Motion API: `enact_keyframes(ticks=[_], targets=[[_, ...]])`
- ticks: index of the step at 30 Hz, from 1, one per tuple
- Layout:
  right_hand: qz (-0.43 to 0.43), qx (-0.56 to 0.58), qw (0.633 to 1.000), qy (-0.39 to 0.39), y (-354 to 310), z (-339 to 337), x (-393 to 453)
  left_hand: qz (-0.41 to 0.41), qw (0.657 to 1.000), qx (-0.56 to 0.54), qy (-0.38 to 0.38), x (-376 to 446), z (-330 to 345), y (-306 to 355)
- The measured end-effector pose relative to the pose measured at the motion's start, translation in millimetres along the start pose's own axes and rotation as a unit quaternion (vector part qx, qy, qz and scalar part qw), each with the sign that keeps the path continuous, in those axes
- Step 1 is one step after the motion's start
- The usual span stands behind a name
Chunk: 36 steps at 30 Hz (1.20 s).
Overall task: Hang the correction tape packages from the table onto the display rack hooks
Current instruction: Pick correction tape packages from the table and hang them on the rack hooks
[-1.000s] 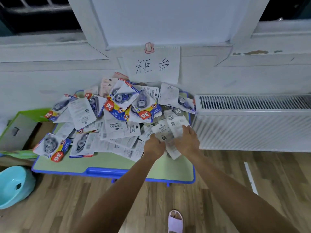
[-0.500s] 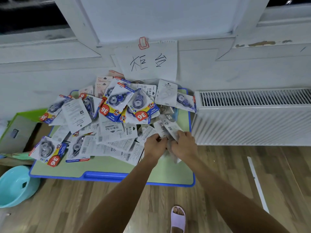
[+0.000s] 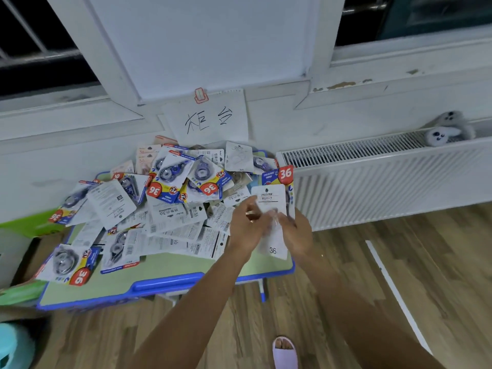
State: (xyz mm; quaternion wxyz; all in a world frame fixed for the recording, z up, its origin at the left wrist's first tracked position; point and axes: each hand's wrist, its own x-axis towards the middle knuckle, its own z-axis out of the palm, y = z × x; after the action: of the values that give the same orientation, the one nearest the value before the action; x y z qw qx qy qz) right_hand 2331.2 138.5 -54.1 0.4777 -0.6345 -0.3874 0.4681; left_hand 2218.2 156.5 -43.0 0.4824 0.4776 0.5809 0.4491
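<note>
1. Left hand: raised over the right end of the table, fingers curled, pinching the left edge of a white package near its middle.
2. Right hand: just beside the left hand, fingers curled around the right edge of the same package; whether it also grips the card behind cannot be told.
3. White package: held upright between both hands, plain printed side toward the camera, hanging hole at the top, the number 36 near its lower end.
4. Blue card: a second package directly behind the white one, its red 36 badge showing above and to the right.
5. Pile of packages: many correction tape packages heaped on the table, overlapping, some face up with blue and red print, others showing white backs.
6. Table: low, green top with a blue rim, set against the wall.
7. Paper sign: clipped to the wall above the pile, with handwritten characters.
8. Radiator: white, to the right of the table; two grey plush toys rest on its top.
9. Slipper: pale purple, on the wooden floor at the bottom edge.
</note>
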Motion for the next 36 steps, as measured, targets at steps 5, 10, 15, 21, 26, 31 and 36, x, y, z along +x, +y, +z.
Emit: enact_keyframes(ticks=[5, 10, 15, 21, 26, 31, 36], targets=[[0.002, 0.190, 0.981, 0.027, -9, -13, -59, 0.001, 0.999, 0.044, -0.017, -50, -8, 8], [-0.028, 0.207, 0.972, 0.110, -18, -38, -132, -0.019, 0.988, 0.029, -0.153, -106, -13, 3], [-0.083, 0.238, 0.949, 0.188, -16, -87, -215, 0.030, 0.972, 0.023, -0.231, -166, 9, 16], [-0.091, 0.190, 0.929, 0.304, 1, -160, -289, 0.073, 0.959, 0.001, -0.273, -231, 58, 34], [-0.100, 0.223, 0.895, 0.373, 19, -222, -362, 0.113, 0.935, 0.041, -0.335, -297, 106, 45], [-0.094, 0.224, 0.856, 0.456, 39, -282, -453, 0.137, 0.897, 0.034, -0.419, -383, 152, 51], [-0.098, 0.200, 0.831, 0.509, 61, -330, -554, 0.123, 0.859, 0.049, -0.495, -484, 180, 54]])
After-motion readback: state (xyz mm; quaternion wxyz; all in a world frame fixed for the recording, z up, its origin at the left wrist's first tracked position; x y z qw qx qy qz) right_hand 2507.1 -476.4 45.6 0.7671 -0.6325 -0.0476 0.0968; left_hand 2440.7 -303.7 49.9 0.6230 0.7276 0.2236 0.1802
